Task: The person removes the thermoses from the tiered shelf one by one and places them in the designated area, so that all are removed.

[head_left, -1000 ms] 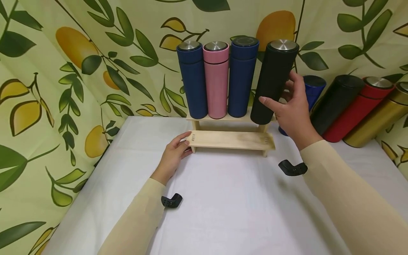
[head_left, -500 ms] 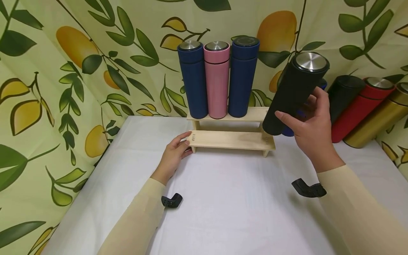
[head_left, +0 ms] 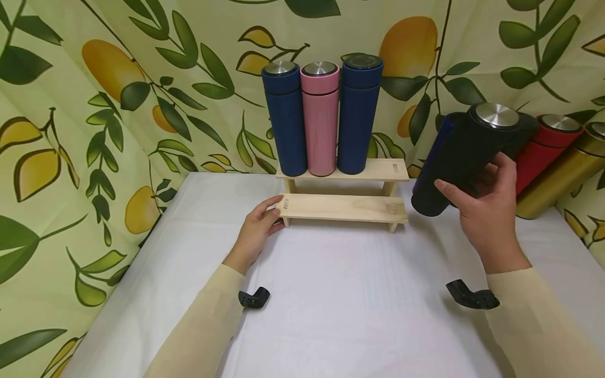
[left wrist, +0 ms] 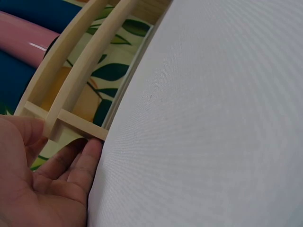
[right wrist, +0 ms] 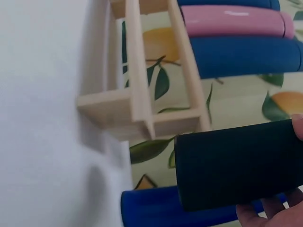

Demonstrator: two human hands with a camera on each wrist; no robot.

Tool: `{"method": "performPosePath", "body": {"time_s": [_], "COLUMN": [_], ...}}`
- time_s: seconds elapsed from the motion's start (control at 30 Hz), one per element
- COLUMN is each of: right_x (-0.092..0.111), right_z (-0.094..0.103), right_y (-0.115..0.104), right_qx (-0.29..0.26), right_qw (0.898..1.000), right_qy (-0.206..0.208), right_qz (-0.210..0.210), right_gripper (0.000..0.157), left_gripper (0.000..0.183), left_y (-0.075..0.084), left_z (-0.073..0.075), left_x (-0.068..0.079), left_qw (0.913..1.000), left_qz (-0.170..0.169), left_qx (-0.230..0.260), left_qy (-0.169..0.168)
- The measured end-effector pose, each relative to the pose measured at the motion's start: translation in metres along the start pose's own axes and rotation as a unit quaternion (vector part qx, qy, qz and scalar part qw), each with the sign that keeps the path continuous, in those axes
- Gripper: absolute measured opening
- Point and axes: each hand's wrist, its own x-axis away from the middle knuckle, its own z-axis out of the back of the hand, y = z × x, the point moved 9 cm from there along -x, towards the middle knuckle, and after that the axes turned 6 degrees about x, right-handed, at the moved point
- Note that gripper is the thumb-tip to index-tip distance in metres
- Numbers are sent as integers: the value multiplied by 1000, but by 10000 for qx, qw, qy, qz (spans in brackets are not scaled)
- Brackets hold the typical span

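Observation:
My right hand (head_left: 491, 220) grips a black thermos bottle (head_left: 472, 152) with a steel lid, thumb on the near side, other fingers round its far side. The bottle tilts to the right, off the shelf and in front of a blue bottle (right wrist: 156, 203). My left hand (head_left: 255, 228) holds the left end of a two-step wooden shelf (head_left: 342, 206) at its lower step; the left wrist view shows the fingers (left wrist: 85, 163) low beside the end support. On the upper step stand a navy bottle (head_left: 285, 126), a pink bottle (head_left: 321, 126) and another navy bottle (head_left: 359, 123).
To the right, a red bottle (head_left: 534, 157) and a gold bottle (head_left: 562, 173) stand on the white-covered table (head_left: 340, 299). Another black bottle there is mostly hidden behind the held one. A leaf-patterned curtain (head_left: 212, 89) hangs behind and at the left.
My right hand has lifted the black thermos bottle off the upper step's right end and carried it right and toward me, tilting it more. The left hand and shelf have stayed still.

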Motion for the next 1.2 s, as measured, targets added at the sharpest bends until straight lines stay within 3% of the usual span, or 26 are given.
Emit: {"method": "performPosePath", "body": {"time_s": [0.33, 0.5, 0.73, 1.2], "right_x": [2, 1, 6, 6], "right_z": [-7, -18, -32, -35], "right_y": [49, 64, 67, 69], "right_qx": [194, 104, 117, 164], "right_qw": [9980, 9975, 9982, 9978], "right_qy": [-73, -281, -461, -586], "right_qz": [-590, -637, -374, -276], "right_gripper": [87, 87, 90, 90], "left_gripper": [44, 44, 44, 44], "left_y": [-1, 1, 0, 0], "left_z": [-1, -2, 0, 0], "left_x": [-1, 0, 0, 0], "left_qw": [10000, 10000, 10000, 9999], "left_qz": [-10, -21, 15, -35], "left_qx": [-38, -51, -46, -129], "left_qy": [-17, 3, 39, 4]}}
